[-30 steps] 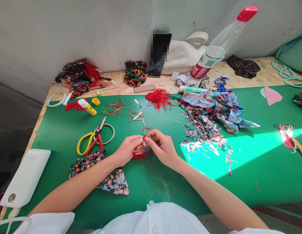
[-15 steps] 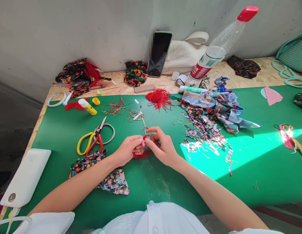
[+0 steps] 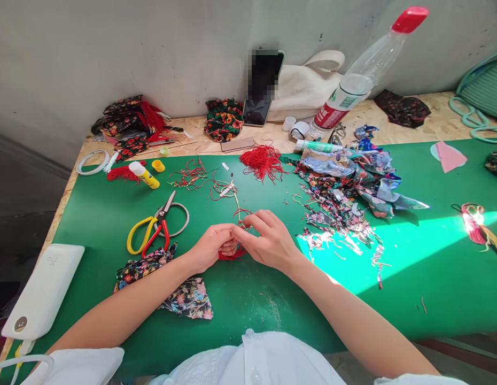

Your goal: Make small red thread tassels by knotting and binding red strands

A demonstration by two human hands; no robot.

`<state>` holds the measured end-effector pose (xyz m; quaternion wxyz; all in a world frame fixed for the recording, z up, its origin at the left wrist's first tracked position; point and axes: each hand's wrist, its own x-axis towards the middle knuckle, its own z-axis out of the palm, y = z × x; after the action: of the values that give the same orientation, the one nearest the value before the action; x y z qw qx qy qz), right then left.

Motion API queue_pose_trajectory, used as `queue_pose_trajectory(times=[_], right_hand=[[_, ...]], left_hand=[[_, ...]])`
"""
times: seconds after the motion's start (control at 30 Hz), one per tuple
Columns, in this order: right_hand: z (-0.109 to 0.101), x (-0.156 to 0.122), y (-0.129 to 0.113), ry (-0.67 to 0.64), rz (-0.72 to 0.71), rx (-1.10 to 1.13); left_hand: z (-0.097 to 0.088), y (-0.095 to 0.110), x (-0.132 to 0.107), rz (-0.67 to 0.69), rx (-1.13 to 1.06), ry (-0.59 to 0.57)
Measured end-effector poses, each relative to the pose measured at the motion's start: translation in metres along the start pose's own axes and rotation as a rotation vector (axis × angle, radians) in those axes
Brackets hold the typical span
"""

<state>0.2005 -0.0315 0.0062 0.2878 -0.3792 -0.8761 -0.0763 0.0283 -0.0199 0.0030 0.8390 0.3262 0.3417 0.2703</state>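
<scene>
"What appears just below the frame's centre?"

"My left hand (image 3: 211, 247) pinches a red thread bundle (image 3: 231, 254); my right hand (image 3: 269, 241) touches my left, its grip hidden. Scissors (image 3: 163, 215) lie left of centre."

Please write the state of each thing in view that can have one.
Red thread bundle in left hand: gripped, partly hidden.
Right hand: fingers bent, contents hidden.
Metal scissors with yellow and red handles: lying, handles apart.
Clear plastic bottle: standing, red cap on.
Black rectangular phone: propped up, screen dark.
White rectangular power bank: plugged in, digits showing.
Yellow-and-white plastic glue stick: cap on or off unclear.
</scene>
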Motion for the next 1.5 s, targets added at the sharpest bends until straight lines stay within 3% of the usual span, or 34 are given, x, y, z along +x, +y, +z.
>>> queue_pose_trajectory(times=[0.17, 0.43, 0.7, 0.83, 0.93, 1.03, 1.13, 1.33, 1.43, 1.5], right_hand=[[0.000, 0.001, 0.002, 0.088, -0.027, -0.064], [0.001, 0.000, 0.004, 0.016, -0.030, 0.028], [0.007, -0.001, 0.000, -0.038, 0.087, 0.398], [0.005, 0.001, -0.007, -0.052, 0.310, 0.652], [0.001, 0.003, -0.010, -0.121, 0.452, 0.780], [-0.003, 0.004, -0.011, -0.179, 0.535, 0.848], [-0.003, 0.004, -0.010, -0.215, 0.576, 0.858], [-0.001, 0.002, -0.010, -0.238, 0.544, 0.869], [-0.001, 0.003, -0.008, -0.152, 0.550, 0.818], [-0.001, 0.002, -0.004, -0.080, 0.560, 0.653]], left_hand=[[0.000, 0.002, 0.001, 0.007, 0.000, -0.016], [-0.001, 0.002, -0.002, -0.033, 0.026, -0.056], [-0.001, 0.001, -0.001, -0.034, 0.053, -0.099], [-0.004, -0.004, -0.001, 0.081, 0.203, -0.069], [-0.005, -0.006, -0.004, 0.248, 0.483, 0.007], [-0.003, -0.005, -0.007, 0.368, 0.738, 0.050], [-0.001, -0.003, -0.008, 0.408, 0.820, 0.045], [-0.002, -0.002, -0.007, 0.376, 0.761, 0.073], [-0.006, -0.005, -0.005, 0.328, 0.620, 0.106], [-0.009, -0.008, -0.002, 0.290, 0.476, 0.124]])
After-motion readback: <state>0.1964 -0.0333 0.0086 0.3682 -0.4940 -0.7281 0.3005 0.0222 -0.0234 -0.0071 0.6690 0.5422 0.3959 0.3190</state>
